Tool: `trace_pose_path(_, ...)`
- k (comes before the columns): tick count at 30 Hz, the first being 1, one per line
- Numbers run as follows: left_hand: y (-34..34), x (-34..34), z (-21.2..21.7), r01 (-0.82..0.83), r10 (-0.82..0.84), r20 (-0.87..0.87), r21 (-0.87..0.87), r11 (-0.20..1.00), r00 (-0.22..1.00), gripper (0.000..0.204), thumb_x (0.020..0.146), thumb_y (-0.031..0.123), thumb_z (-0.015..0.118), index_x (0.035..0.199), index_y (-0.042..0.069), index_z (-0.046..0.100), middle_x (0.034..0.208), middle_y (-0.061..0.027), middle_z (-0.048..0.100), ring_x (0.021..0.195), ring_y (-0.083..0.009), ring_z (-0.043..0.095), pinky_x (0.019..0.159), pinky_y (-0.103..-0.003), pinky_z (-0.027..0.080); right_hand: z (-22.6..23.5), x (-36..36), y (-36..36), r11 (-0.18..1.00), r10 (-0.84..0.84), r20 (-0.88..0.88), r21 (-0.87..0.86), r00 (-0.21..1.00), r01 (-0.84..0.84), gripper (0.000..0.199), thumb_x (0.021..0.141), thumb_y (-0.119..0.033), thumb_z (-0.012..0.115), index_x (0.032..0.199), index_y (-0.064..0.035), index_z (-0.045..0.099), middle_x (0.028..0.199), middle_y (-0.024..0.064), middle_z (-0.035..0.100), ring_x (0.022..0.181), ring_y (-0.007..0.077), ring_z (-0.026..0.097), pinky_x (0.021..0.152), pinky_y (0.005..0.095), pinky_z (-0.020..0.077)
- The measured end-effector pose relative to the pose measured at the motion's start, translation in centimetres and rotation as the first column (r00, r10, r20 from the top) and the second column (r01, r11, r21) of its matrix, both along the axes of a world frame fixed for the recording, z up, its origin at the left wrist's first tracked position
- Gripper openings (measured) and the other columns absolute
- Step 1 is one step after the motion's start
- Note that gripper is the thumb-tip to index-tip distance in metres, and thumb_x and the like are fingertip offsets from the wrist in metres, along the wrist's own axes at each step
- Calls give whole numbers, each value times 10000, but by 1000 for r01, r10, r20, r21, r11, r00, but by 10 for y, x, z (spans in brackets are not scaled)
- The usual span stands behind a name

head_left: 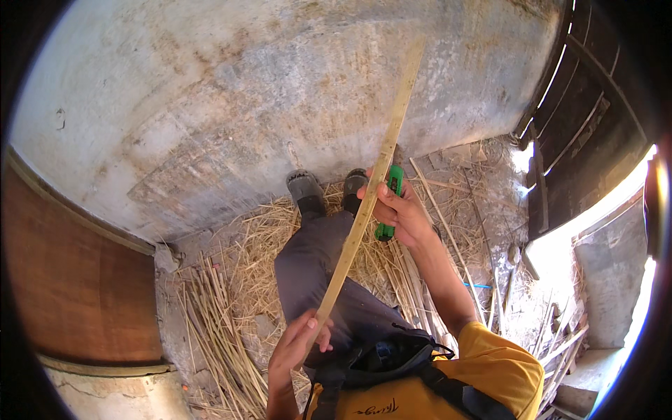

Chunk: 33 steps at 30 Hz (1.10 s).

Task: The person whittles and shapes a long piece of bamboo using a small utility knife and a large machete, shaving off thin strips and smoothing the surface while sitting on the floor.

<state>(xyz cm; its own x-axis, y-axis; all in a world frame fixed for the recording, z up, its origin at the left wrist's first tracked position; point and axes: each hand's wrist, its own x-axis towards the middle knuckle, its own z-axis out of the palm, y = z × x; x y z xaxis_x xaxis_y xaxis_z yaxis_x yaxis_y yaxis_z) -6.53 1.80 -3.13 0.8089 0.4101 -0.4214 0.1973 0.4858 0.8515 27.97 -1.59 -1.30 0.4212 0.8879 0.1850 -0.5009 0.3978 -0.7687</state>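
- Bamboo strip: long, flat and yellowish, held aslant above the person's dark-trousered legs; its far end points toward the stained wall, and whether the two touch cannot be told.
- Left grip: closed about the strip's near end, the thumb lying along it.
- Right grip: closed on the strip farther up, thumb on one side and fingertips on the other; the same hand also holds a green tool, partly hidden by the fingers.
- Ground: loose straw spreads around the dark shoes; a bundle of thin sticks lies to the person's left, near a brown panel.
- Person: yellow shirt, with a black bag worn in front.
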Motion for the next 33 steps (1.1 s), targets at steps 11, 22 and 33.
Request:
trace_pose_path(11, 12, 20, 6, 32, -39, 11, 377, 926, 999, 264, 1144, 190, 508, 1251, -23, 621, 788, -35, 615, 659, -93, 596, 578, -226, 456, 21, -15, -7, 995, -90, -117, 32, 989, 94, 309, 1097, -262, 619, 1330, -62, 597, 1074, 133, 759, 475, 4, 315, 445, 189, 282)
trace_pose_path(22, 3, 27, -5, -118, 100, 79, 277, 954, 992, 215, 1122, 213, 575, 1168, 14, 639, 723, 52, 493, 582, -20, 420, 510, -205, 321, 48, -27, -19, 914, -339, 326, -111, 883, 391, 467, 1001, -170, 750, 1413, -11, 600, 1050, 131, 797, 872, 94, 641, 733, 237, 492)
trace_pose_path(33, 10, 23, 2, -79, 79, 17, 443, 893, 997, 338, 1125, 322, 567, 1037, -1, 615, 675, 59, 427, 520, -14, 343, 457, -213, 280, 59, -29, -33, 955, -217, 406, -98, 888, 279, 544, 1009, -152, 747, 1490, -2, 542, 1135, 129, 793, 1077, 141, 708, 953, 298, 544)
